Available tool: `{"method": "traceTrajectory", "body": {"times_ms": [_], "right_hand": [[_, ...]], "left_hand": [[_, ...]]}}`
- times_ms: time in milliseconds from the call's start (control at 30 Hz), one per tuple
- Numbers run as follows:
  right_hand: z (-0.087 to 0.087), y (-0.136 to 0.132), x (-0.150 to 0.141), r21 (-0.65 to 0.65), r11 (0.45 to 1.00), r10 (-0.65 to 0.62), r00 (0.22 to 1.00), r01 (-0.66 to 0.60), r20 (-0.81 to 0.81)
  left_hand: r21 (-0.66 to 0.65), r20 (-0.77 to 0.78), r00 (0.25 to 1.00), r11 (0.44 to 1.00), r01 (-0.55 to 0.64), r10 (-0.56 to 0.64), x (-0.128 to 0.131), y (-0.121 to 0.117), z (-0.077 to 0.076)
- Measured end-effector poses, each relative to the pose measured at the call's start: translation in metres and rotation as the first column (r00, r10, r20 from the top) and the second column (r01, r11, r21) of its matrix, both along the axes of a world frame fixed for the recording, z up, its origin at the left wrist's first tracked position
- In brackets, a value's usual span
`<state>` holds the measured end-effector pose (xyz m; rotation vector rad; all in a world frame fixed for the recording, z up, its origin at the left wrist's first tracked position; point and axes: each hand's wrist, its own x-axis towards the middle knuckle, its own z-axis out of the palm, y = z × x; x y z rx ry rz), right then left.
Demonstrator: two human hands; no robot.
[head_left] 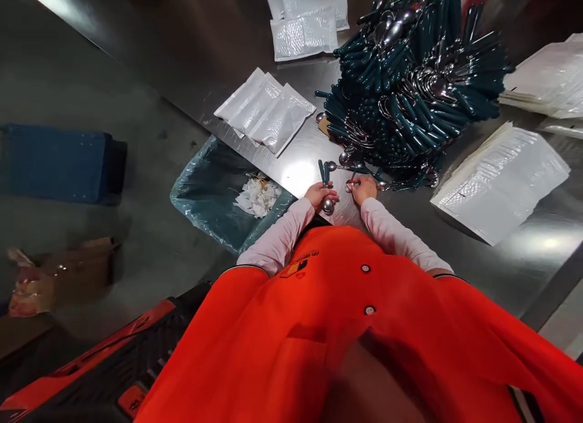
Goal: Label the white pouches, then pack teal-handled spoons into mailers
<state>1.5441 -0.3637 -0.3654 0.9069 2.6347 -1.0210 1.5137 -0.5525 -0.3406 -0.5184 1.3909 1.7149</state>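
My left hand (319, 195) is closed around a couple of spoons (327, 206) with dark green handles. Their metal bowls point toward my body and the handles stick out past the fingers. Just to the right, my right hand (365, 190) has its fingers pinched on another spoon (349, 186), whose bowl shows at the fingertips; the rest of it is partly hidden. Beyond both hands rises a big heap of green-handled spoons (410, 107), with a few loose ones lying at its near edge on the metal table (300, 168).
White padded mailers (268, 110) lie at the left table edge, with more mailers (305, 37) behind. Stacks of white mailers (501, 180) stand on the right. Below the left edge is a bin (195, 195) lined with a plastic bag, holding white scraps (259, 195). A blue box (54, 162) sits on the floor.
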Motion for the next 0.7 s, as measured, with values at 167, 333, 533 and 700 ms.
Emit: {"method": "traceTrajectory", "body": {"times_ms": [167, 333, 533, 700], "right_hand": [[0.0, -0.006, 0.013, -0.224, 0.971, -0.07, 0.996, 0.081, 0.058], [0.015, -0.022, 0.031, -0.653, 0.751, -0.028, 0.993, 0.098, 0.117], [0.016, -0.015, -0.013, -0.236, 0.96, 0.156, 0.988, -0.149, 0.009], [0.011, 0.02, -0.038, 0.184, 0.88, 0.435, 0.898, -0.438, 0.058]], "left_hand": [[-0.161, -0.001, 0.992, 0.979, -0.124, 0.125, -0.01, 0.021, -0.01], [-0.02, 0.097, 0.987, 0.992, -0.128, 0.129, -0.011, 0.028, -0.012], [-0.024, 0.017, 0.975, 0.975, -0.22, 0.221, -0.016, 0.011, -0.01], [-0.123, -0.103, 0.971, 0.965, -0.23, 0.218, -0.046, -0.017, -0.014]]}}
